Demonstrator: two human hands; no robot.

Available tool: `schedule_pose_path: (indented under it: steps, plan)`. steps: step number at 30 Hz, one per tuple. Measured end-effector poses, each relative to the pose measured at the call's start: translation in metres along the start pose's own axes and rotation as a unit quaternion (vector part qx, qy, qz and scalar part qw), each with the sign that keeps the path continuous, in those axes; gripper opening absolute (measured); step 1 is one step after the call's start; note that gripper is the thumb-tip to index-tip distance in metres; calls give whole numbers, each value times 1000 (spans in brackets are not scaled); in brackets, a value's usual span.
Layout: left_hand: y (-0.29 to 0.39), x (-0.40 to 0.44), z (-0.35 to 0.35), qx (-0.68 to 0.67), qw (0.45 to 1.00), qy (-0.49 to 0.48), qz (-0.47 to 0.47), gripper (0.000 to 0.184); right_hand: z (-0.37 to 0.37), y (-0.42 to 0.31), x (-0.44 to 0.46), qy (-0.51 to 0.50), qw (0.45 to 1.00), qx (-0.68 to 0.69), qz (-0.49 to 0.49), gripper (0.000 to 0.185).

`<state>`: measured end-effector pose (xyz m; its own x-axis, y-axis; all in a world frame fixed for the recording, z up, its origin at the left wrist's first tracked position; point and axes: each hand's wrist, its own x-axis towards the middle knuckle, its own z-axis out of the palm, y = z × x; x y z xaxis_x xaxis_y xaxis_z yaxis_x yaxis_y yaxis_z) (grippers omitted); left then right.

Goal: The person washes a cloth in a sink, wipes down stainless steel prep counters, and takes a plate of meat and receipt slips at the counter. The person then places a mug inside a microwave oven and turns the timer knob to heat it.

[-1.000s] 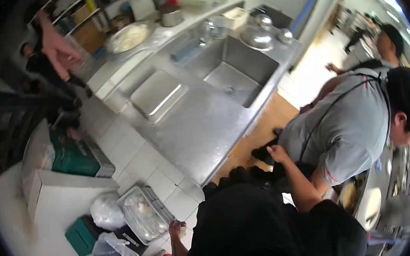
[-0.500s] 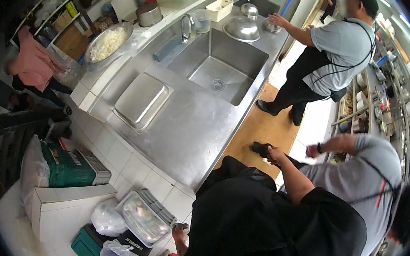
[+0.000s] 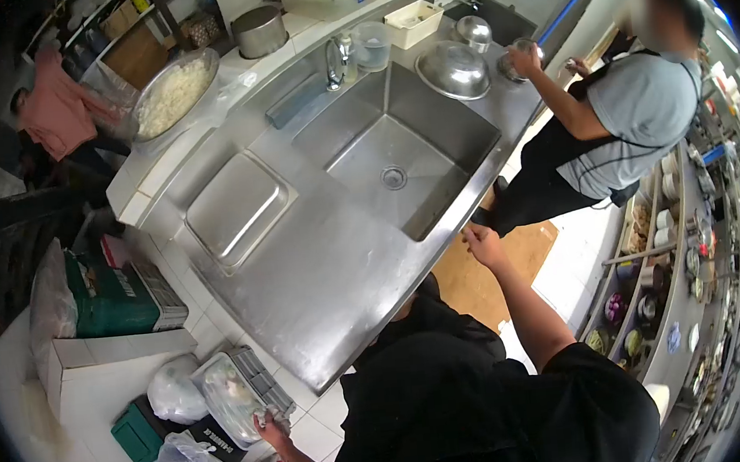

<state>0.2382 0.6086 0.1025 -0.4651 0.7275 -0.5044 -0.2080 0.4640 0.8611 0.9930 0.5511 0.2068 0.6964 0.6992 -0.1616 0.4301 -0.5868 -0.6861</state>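
My left hand (image 3: 270, 428) hangs low by the clear plastic tub (image 3: 224, 393), at its near end; I cannot tell whether the fingers are spread or pinching something. The tub sits on the floor side, just beside a grey crate (image 3: 260, 377). My right hand (image 3: 482, 246) is curled in on itself, near the front edge of the steel counter (image 3: 304, 281), below the sink (image 3: 373, 165). Across from me, a co-worker (image 3: 641, 115) reaches toward a metal bowl (image 3: 508, 67).

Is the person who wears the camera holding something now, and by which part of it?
The left hand, near the crate, is too unclear to tell. The right hand shows no held thing.
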Motion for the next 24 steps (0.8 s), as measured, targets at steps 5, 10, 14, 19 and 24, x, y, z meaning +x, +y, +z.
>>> schedule_pose_path:
  steps: [5, 10, 14, 19, 24]
  plan:
    - [36, -94, 85, 39, 984, 155, 81, 57, -6, -12, 80, 16, 993, 0, -120, 23]
    - [59, -140, 163, -33, 984, 128, 123, 54, -11, -26, 127, -110, 986, -47, -116, 23]
    - [105, -160, 262, -143, 986, -70, 45, 57, -20, -55, 152, -181, 975, -106, -73, 23]
    - [120, -163, 407, -81, 956, -279, 45, 58, 38, -73, 241, -268, 955, 18, -124, 15]
    - [109, -170, 535, -9, 957, -289, -2, 44, 103, -175, 361, -236, 944, 184, -138, 57]
